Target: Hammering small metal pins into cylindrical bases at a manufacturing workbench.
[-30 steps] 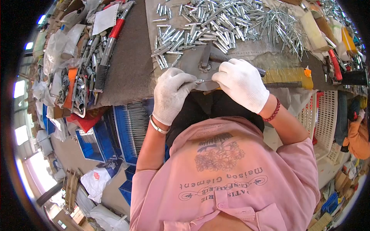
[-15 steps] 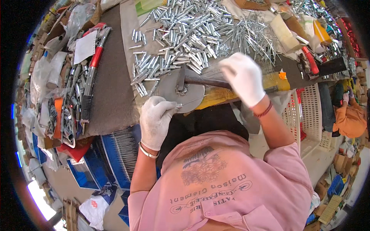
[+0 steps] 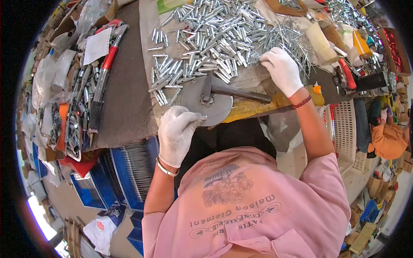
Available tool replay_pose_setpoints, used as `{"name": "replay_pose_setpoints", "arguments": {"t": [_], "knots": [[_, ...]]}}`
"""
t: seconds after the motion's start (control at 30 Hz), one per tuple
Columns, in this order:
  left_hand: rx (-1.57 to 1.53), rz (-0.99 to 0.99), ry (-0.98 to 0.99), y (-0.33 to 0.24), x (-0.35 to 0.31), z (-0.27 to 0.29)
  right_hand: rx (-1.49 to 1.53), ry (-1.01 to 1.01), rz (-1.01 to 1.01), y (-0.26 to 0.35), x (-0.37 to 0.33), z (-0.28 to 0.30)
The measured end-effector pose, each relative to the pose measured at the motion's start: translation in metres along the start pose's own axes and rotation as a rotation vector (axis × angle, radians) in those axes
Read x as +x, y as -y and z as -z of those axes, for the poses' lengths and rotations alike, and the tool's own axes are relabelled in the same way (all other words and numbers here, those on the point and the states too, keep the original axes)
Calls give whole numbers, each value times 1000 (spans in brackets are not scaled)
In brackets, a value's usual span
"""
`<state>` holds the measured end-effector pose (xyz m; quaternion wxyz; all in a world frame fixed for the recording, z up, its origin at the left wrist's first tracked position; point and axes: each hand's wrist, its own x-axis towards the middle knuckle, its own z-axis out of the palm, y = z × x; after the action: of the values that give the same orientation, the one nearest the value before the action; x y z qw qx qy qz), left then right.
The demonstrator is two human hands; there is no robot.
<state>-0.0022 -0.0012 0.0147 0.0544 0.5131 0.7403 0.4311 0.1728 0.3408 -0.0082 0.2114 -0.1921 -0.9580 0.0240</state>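
Observation:
My left hand (image 3: 175, 131), in a white glove, is closed with thumb and forefinger pinching a thin metal rod (image 3: 221, 112) that has a small silver piece at the grip. The rod stretches right, over the near edge of a round grey metal plate (image 3: 219, 106). A hammer (image 3: 241, 92) lies with its head on this plate and its dark handle toward the right. My right hand (image 3: 282, 72), also gloved, has its fingers bent down where a heap of silver metal sleeves (image 3: 215, 43) meets a heap of thin rods (image 3: 286, 41); its fingertips hide whatever they grip.
Yellow tape (image 3: 254, 109) covers the bench's front edge. On the left lie bagged tools and a red-and-black bar (image 3: 103, 77). Red-handled tools (image 3: 347, 73) and open cartons stand right. Blue bins (image 3: 133, 172) sit below; a co-worker in orange (image 3: 387, 139) is at far right.
My right hand has moved up from over the hammer handle to the border of the two heaps. My left hand keeps its pinch on the rod, and the hammer rests in place.

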Motion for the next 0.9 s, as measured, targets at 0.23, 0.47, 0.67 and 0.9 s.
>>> {"name": "replay_pose_setpoints", "arguments": {"t": [0.23,0.47,0.67,0.9], "knots": [[44,-12,18,8,-4,0,196,-94,-107,36,2,15],[49,7,6,9,-4,-8,545,104,150,162,-8,37],[23,-3,-36,9,-8,-9,525,139,231,178,-13,22],[25,-10,-13,11,-9,-8,388,184,282,182,-10,30]]}}
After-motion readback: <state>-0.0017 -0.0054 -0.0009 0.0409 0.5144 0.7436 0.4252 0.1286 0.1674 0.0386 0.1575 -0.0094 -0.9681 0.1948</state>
